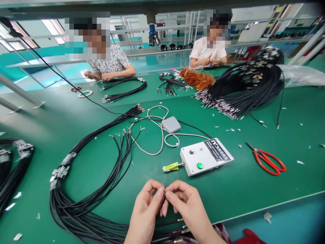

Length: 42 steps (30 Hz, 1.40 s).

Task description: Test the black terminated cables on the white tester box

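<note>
My left hand (pixel 149 205) and my right hand (pixel 187 202) meet at the front of the bench, both closed in a pinch. Between their fingertips show the fine wire ends (pixel 166 190) of a cable; the rest of it is mostly hidden by my fingers. A bundle of black cables (pixel 76 203) loops round on the left and passes under my wrists. Its stripped ends (pixel 181 225) lie beneath my right hand. Just beyond my hands is a white control box (pixel 203 157) with a green button and a yellow clip-like tip (pixel 171 167).
Red-handled scissors (pixel 269 162) lie to the right. A grey pedal (pixel 171 124) with a coiled grey cord sits behind the box. A large heap of black cables (pixel 243 84) fills the back right. Two people (pixel 111 64) work across the green bench (pixel 254 193).
</note>
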Available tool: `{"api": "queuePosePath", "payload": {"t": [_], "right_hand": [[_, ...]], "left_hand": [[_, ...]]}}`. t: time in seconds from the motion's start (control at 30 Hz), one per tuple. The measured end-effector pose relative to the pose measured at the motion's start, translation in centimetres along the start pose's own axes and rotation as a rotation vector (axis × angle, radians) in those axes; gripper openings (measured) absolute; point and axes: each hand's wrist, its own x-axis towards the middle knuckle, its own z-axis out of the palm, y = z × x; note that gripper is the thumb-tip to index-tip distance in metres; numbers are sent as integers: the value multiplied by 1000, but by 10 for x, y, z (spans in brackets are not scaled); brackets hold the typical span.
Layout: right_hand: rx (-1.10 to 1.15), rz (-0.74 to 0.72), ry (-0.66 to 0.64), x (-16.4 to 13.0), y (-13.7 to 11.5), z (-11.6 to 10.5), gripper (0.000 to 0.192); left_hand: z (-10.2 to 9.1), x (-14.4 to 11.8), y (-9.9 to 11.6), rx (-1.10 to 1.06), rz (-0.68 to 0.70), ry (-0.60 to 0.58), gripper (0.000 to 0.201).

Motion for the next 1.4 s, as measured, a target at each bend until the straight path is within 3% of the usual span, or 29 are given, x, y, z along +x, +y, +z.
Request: {"api": "queuePosePath", "payload": {"t": [0.17, 0.6, 0.87, 1.03, 1.17, 1.4], "right_hand": [[59, 69, -8, -2, -5, -2, 40], [214, 75, 39, -1, -8, 5, 17], [195, 27, 126, -5, -1, -6, 21], [19, -69, 37, -7, -4, -5, 33], [-100, -110, 17, -9, -6, 1, 30], [46, -103, -43, -8, -7, 1, 29]], "left_hand": [[-2, 0, -6, 34, 53, 9, 35], [-1, -2, -10, 28, 127, 27, 28], [1, 0, 2, 14, 125, 51, 28], [3, 0, 2, -28, 82, 35, 31], [0, -2, -1, -28, 70, 15, 29], [-3, -4, -4, 5, 104, -21, 27]]}}
